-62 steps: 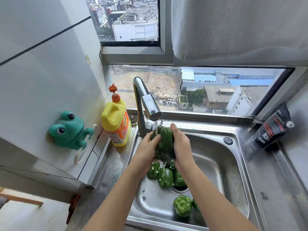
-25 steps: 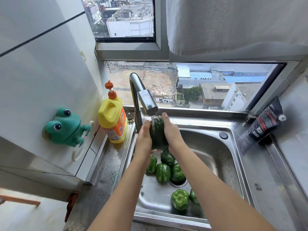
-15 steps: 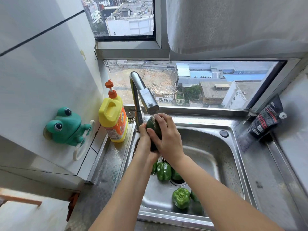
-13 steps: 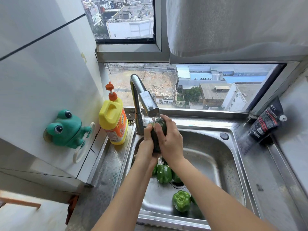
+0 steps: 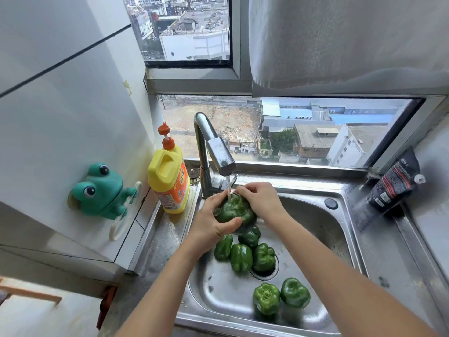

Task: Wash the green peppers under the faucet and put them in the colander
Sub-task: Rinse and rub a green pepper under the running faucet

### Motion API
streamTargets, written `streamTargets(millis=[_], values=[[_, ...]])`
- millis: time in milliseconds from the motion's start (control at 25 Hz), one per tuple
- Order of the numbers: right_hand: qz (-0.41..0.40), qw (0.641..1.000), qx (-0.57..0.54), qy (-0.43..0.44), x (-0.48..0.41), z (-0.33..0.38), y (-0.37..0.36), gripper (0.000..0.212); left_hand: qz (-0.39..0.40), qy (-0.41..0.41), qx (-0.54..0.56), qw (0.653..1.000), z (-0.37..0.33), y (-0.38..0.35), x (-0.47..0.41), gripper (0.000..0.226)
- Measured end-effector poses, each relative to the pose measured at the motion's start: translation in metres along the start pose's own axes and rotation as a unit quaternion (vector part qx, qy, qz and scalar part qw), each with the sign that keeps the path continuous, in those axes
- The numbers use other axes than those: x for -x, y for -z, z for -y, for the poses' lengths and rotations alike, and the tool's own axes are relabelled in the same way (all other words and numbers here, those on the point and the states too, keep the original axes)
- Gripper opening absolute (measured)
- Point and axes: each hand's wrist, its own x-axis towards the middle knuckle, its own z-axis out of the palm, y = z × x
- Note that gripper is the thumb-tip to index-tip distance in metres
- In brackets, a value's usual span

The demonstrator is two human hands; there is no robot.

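A green pepper (image 5: 234, 210) is under the running stream of the faucet (image 5: 220, 154), above the steel sink (image 5: 340, 239). My left hand (image 5: 210, 222) grips it from the left and below, thumb across its front. My right hand (image 5: 261, 200) curls round its top right side. Several more green peppers lie in the sink: a cluster (image 5: 243, 255) by the drain and two (image 5: 279, 296) near the front edge. No colander is in view.
A yellow detergent bottle (image 5: 170, 176) stands left of the faucet. A green frog holder (image 5: 102, 190) sticks to the left wall. A black pouch (image 5: 393, 183) leans at the back right corner. A window runs behind the sink.
The pepper has dropped slightly and turned, showing more of its body. My right hand slid from covering its front to its top right; my left thumb now lies across the front.
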Motion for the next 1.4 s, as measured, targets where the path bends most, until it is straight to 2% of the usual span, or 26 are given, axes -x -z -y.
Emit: streamTargets(millis=[120,240,320,360,440,480,600,720,800,960,1080,1200,1280,1400], values=[[0.065,0.998,-0.018,0.003,-0.012,0.000,0.011,0.016,-0.016,0.025,-0.008,1.000,0.000,0.004,0.008,0.076],[0.088,0.988,0.104,0.068,-0.041,0.003,0.014,0.016,-0.011,0.075,0.040,0.996,0.003,0.012,0.014,0.056],[0.075,0.980,0.164,0.090,-0.066,0.005,0.010,0.033,-0.003,0.107,0.073,0.992,0.009,0.017,0.017,0.055],[0.070,0.979,0.175,0.072,-0.078,0.003,0.008,0.047,-0.004,0.122,0.088,0.989,0.012,0.018,0.017,0.057],[0.101,0.975,0.199,-0.011,-0.096,-0.005,0.000,0.070,-0.009,0.144,0.107,0.984,0.018,0.020,0.015,0.058],[0.138,0.968,0.205,-0.045,-0.101,-0.009,-0.003,0.074,-0.009,0.150,0.111,0.982,0.020,0.021,0.014,0.057],[0.223,0.962,0.152,-0.041,-0.112,-0.020,-0.013,0.062,0.001,0.163,0.126,0.979,0.020,0.023,0.013,0.055],[0.257,0.959,0.113,-0.024,-0.119,-0.022,-0.019,0.040,0.026,0.188,0.169,0.967,0.016,0.024,0.012,0.060],[0.242,0.963,0.116,-0.014,-0.124,-0.028,-0.029,0.029,0.038,0.199,0.178,0.963,0.014,0.025,0.010,0.062],[0.142,0.982,0.122,0.019,-0.130,-0.030,-0.048,0.021,0.041,0.208,0.159,0.964,0.021,0.032,0.008,0.061],[0.139,0.975,0.169,0.038,-0.131,-0.020,-0.053,0.009,0.053,0.202,0.125,0.970,0.028,0.042,0.008,0.056],[0.125,0.972,0.196,0.041,-0.130,-0.015,-0.057,0.008,0.070,0.172,0.060,0.981,0.027,0.047,0.005,0.052],[0.108,0.971,0.211,0.040,-0.130,-0.010,-0.062,0.010,0.074,0.144,-0.011,0.987,0.025,0.046,0.001,0.061],[0.102,0.960,0.259,0.036,-0.132,0.000,-0.070,0.021,0.068,0.132,-0.060,0.987,0.029,0.044,-0.002,0.095]])
